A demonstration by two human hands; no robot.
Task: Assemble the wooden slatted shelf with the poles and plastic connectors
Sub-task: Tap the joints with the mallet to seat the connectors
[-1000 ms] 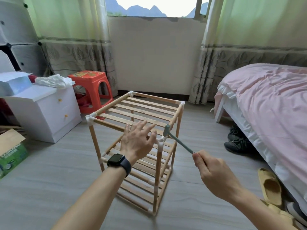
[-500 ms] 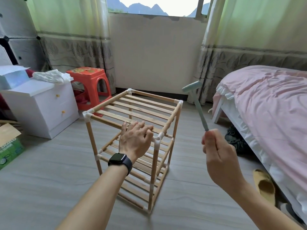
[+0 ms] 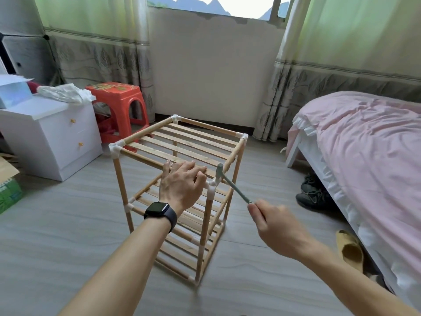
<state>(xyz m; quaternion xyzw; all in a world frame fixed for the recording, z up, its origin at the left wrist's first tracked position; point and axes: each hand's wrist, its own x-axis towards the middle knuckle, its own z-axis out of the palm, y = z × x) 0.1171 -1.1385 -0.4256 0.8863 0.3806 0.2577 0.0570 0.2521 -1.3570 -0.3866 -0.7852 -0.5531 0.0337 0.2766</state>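
On the floor, between a white drawer cabinet and a bed with a pink cover, the wooden slatted shelf stands upright. Its poles are joined at the corners by white plastic connectors. Three slatted tiers are visible.

The left hand rests on the front top pole, with its fingers laid over the pole and lightly bent. A dark smartwatch sits on that wrist.

The right hand is clamped around the lower end of a small grey-green hammer. The hammer head is at the near right top connector. Whether it touches the connector cannot be confirmed.

The two hands are apart, one on either side of that corner.

A red stool stands behind the shelf on the left. Dark shoes and a tan slipper lie beside the bed.
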